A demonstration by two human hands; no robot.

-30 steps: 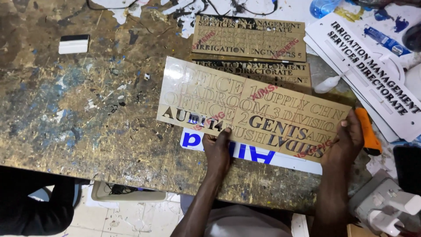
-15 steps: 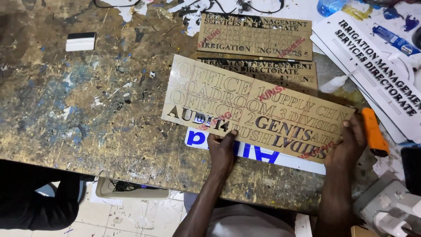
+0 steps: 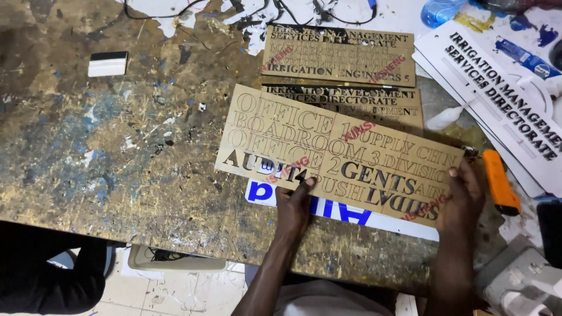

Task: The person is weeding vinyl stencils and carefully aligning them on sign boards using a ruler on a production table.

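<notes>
Hands grip the gold lettered sheet (image 3: 339, 152) lying tilted on the table (image 3: 117, 152): left hand (image 3: 293, 205) pinches its near edge, right hand (image 3: 462, 193) its right corner, seemingly positioning it, so steady alignment likely matters next.

Materials & finish: worn wood bench, paper-faced sign sheets, plastic bits.

Workbench (image 3: 117, 164): rough chipboard-type wood, matt, scarred w/ paint specks & blue stains. Tan sign sheet (image 3: 339, 152) held by both hands: brown masking paper, matt, smooth, w/ glossy black letters where paper is peeled off. Two similar sheets (image 3: 339, 55) behind: same brown paper face. White sign board (image 3: 503, 99): smooth plastic-looking, slight sheen. Orange cutter (image 3: 500, 182): plastic, semi-gloss. Floor tiles (image 3: 175, 289): pale, dull.
</notes>
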